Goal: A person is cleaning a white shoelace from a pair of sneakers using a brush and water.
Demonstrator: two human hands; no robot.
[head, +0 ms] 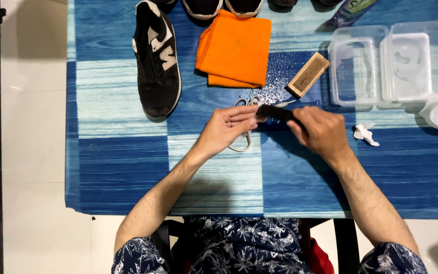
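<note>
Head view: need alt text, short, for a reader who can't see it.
Seen from above, a person's left hand and right hand hold a small black brush against a pale shoelace over a blue checked tablecloth. Beyond lie a black sneaker, a folded orange cloth, a wooden brush and two clear plastic containers.

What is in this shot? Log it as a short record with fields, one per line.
Surface: table with blue checked cloth
Left hand: pinching a white shoelace
Right hand: gripping a dark brush, its end at the lace
Behind the hands: black sneaker, folded orange cloth, wooden brush
Right side: two clear plastic containers, crumpled tissue
</note>
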